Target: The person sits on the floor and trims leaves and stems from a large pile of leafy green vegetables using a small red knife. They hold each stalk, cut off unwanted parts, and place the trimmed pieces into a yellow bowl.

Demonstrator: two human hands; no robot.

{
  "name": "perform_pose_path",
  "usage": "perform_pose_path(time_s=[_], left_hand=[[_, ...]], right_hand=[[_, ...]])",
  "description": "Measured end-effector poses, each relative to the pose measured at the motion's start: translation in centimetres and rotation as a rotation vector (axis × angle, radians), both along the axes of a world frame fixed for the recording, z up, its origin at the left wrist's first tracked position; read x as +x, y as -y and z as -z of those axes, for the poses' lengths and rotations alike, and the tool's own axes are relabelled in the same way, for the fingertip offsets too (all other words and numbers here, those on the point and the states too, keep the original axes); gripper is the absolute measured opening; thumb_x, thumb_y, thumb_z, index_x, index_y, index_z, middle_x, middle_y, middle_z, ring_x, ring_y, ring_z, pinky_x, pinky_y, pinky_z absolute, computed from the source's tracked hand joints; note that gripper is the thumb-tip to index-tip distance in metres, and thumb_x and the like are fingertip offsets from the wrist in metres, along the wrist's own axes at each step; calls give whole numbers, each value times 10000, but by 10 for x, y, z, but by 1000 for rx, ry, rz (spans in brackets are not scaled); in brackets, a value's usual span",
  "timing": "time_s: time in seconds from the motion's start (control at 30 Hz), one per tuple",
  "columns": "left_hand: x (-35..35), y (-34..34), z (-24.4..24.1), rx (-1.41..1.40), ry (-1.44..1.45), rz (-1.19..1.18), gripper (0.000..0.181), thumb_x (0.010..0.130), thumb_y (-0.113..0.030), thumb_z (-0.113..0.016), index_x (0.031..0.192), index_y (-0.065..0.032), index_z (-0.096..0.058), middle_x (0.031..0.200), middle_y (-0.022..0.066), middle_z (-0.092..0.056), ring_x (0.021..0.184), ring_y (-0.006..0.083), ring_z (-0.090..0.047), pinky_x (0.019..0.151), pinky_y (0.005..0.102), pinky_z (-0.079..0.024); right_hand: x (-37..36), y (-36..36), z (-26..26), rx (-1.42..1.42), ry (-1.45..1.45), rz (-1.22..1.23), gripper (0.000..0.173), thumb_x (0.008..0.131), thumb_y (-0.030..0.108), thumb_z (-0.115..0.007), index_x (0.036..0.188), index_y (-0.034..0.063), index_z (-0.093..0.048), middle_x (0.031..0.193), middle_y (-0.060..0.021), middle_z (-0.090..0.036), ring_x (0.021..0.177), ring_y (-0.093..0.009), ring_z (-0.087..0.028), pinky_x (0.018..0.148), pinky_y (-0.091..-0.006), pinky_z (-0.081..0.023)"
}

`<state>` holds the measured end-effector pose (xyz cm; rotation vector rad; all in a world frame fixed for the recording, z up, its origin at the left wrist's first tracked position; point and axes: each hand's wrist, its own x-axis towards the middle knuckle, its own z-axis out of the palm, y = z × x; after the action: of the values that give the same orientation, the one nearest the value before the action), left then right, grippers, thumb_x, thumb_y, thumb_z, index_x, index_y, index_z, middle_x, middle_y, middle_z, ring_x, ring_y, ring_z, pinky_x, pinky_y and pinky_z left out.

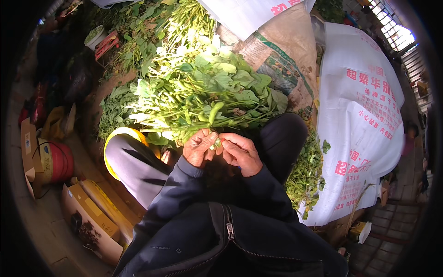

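Observation:
My left hand (198, 148) pinches a small green piece (217, 142), apparently a bean pod, between thumb and fingers. My right hand (244, 154) meets it from the other side, its fingertips closed on a small red object (222, 139) that is mostly hidden. A bit of blue shows below the right palm. Just beyond both hands lies a heap of cut soybean plants (193, 100), with leaves, stems and green pods. One plump soybean pod (215, 112) stands out close above my left hand.
White plastic sheeting (360, 114) with red print covers a mound at right, beside a woven sack (294, 45). A white bucket (95, 37) of green beans stands at upper left near a red plastic stool (106, 45). Cardboard boxes (91, 221) and a red-and-yellow drum (57, 161) sit at left.

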<state>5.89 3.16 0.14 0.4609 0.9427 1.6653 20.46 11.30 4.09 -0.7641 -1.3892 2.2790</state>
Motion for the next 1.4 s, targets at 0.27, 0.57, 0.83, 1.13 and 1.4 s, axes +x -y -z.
perform_pose_path(time_s=[0.27,0.57,0.83,1.13,1.4], left_hand=[[-4,2,12,-61,219,-47,261,988,-173,-557,1133,30,-634,801,59,-627,467,55,-401,392,172,-225],[-9,18,27,-19,189,-53,289,965,-76,-546,1224,35,-611,834,81,-610,493,62,-430,401,185,-273],[9,4,26,-89,67,-354,212,935,-74,-646,1113,40,-665,729,48,-620,455,65,-433,402,192,-295],[18,-3,16,-85,-91,-366,146,920,-48,-660,1042,25,-694,765,41,-643,511,70,-486,438,185,-333],[14,-8,22,-14,-59,-194,93,938,-67,-606,955,-14,-681,774,28,-639,524,52,-462,445,202,-309]], right_hand=[[-1,0,1,-12,-5,49,256,995,136,-527,1197,-7,-596,854,-24,-628,609,-35,-467,524,-185,-328],[-5,-27,-15,111,-12,-23,266,996,96,-494,1196,-59,-575,832,-66,-635,550,-47,-421,467,-198,-268],[-7,-29,-16,91,-38,-24,271,997,84,-482,1195,-79,-567,840,-100,-643,534,-56,-426,451,-197,-275],[-5,-29,-15,60,-48,-46,256,990,78,-488,1177,-76,-572,840,-96,-642,534,-61,-429,456,-203,-281],[1,-21,-22,49,-13,-95,270,997,111,-521,1211,-44,-578,877,-74,-635,605,-61,-448,530,-203,-340]])
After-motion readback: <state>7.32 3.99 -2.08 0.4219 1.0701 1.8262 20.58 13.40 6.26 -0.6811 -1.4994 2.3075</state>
